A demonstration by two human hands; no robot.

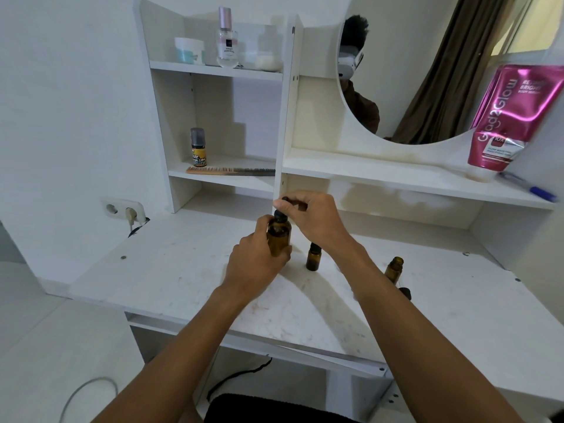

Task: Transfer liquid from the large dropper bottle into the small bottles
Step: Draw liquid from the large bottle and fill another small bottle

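Observation:
My left hand (258, 264) is wrapped around the large amber dropper bottle (279, 236), which stands upright on the white desk (171, 270). My right hand (314, 218) pinches the black dropper cap (287, 203) just above the bottle's neck. A small amber bottle with a black cap (313, 257) stands just right of the large one. Another small amber bottle (394, 269), uncapped, stands further right, partly behind my right forearm. A small black cap (405, 293) lies beside it.
Shelves rise behind the desk with a comb (229, 170), a small yellow-labelled bottle (198, 148), a perfume bottle (227, 38) and a jar (189, 50). A pink tube (512, 117) leans at the right by a round mirror (427, 71). A wall socket (125, 210) sits left.

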